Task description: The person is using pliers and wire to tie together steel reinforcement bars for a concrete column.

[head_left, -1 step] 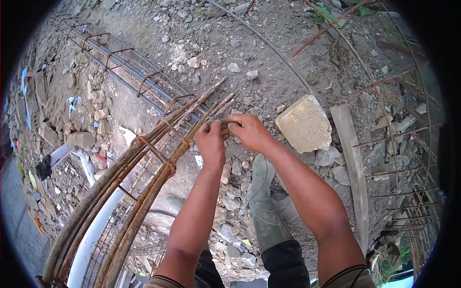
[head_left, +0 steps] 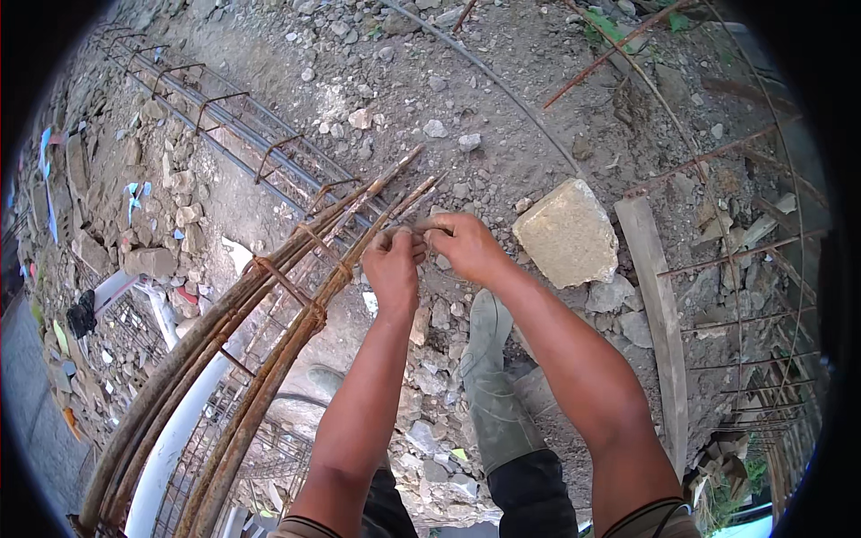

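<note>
My left hand (head_left: 391,269) and my right hand (head_left: 468,251) meet in front of me, fingertips closed in a pinch against each other. What they pinch is too small and too covered by the fingers to name. Just left of them rises a rusty rebar cage (head_left: 296,345), its long bars joined by square stirrups and wire ties. Its upper bar ends (head_left: 421,188) stick out close above my left hand. Beyond it, a second rebar cage (head_left: 238,139) of greyer bars lies on the ground.
A pale stone block (head_left: 567,233) and a weathered wooden plank (head_left: 653,305) lie to my right. Rusty bars (head_left: 731,251) cross at the far right. A white pipe (head_left: 184,439) runs under the near cage. Rubble surrounds my boot (head_left: 493,386). A grey rod (head_left: 498,81) curves across the dirt ahead.
</note>
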Motion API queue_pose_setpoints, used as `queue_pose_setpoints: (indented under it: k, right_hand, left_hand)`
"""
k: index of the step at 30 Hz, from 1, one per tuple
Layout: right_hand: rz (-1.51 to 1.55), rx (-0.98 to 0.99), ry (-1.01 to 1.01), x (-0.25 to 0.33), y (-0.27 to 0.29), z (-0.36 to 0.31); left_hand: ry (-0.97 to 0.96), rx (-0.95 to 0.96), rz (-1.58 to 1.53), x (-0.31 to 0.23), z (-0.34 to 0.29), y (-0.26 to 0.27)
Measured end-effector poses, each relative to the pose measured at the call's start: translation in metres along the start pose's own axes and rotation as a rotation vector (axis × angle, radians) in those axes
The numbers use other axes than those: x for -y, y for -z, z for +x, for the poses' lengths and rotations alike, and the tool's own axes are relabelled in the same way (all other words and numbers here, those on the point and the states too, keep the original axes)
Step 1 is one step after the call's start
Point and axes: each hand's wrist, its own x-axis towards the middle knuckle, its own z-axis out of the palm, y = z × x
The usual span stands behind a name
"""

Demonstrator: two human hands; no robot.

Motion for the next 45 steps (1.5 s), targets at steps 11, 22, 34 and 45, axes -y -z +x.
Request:
queue_pose_setpoints:
  k: [11,22,34,45]
  right_hand:
    - [-0.531,-0.124,0.04,0.022,-0.059,-0.066]
    - [-0.584,-0.704,0.272,0.002,-0.058,-0.151]
    - [-0.291,-0.061,-0.122,-0.054,-0.179,-0.255]
    - [-0.397,0.047,-0.118,-0.078,-0.197,-0.233]
  left_hand:
    - [0.135,0.349,-0.481,0.005,0.003,0.02]
    - [0.327,0.634,-0.658,0.053,-0.016,0.047]
    - [0.25,-0.453,1.714,0.268,0.052,0.691]
    - [-0.084,-0.125,2.059,0.252,0.061,0.692]
